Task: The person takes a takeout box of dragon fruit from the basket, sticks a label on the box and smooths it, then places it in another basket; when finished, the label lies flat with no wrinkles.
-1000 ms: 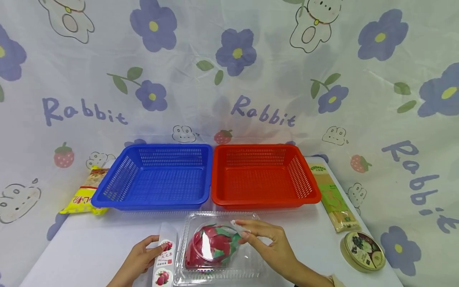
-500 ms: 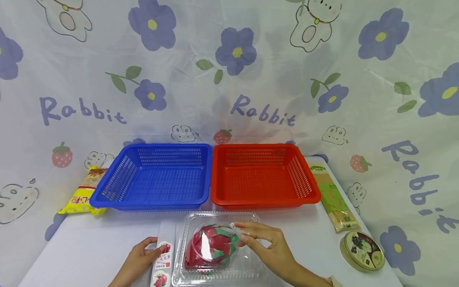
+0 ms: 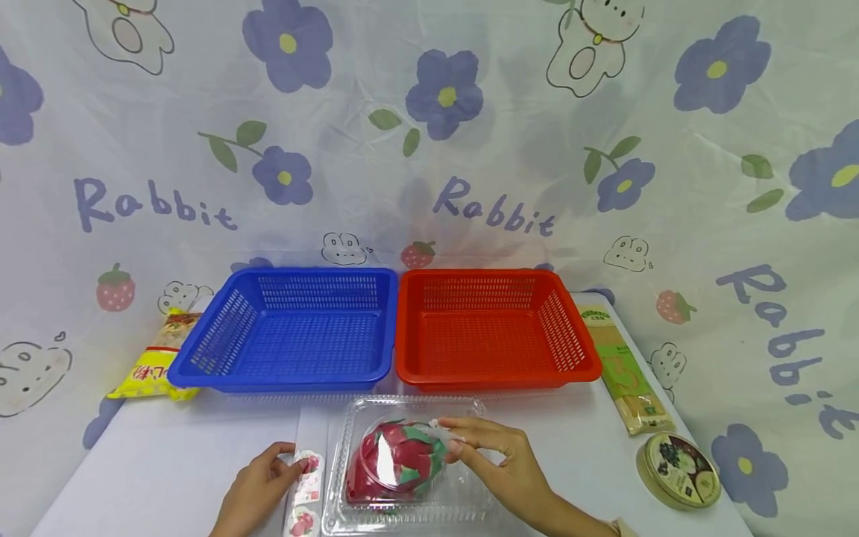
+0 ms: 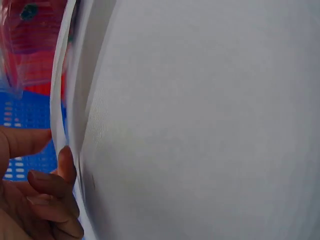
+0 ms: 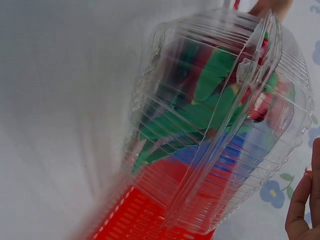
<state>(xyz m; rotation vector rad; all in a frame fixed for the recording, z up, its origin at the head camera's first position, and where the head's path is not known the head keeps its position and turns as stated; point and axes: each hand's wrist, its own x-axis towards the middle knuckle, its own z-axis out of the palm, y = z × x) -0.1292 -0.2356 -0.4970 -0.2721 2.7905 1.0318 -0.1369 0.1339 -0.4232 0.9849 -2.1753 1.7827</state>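
Note:
My left hand (image 3: 258, 488) pinches a strip of stickers (image 3: 309, 485) printed with red fruit, its thumb on the front. In the left wrist view, the same strip (image 4: 57, 95) is seen edge-on between thumb and fingers. A clear plastic clamshell box (image 3: 409, 511) with a red and green dragon fruit (image 3: 403, 459) inside lies right of the strip, its lid down. Above the lid's right part, my right hand (image 3: 499, 462) pinches a small crumpled whitish piece (image 3: 439, 430), its kind unclear. In the right wrist view, only fingers (image 5: 300, 205) of that hand show at the edge.
Behind the box stand a blue basket (image 3: 282, 386) and a red basket (image 3: 496, 385), side by side. A yellow food bag (image 3: 157, 365) lies at left. On the right are a green-labelled noodle pack (image 3: 624, 373) and a round tin (image 3: 679, 471).
Both hands stay almost in place. The sticker strip's face has tilted slightly and its print looks paler. The whitish piece in my right hand has shifted a little in shape.

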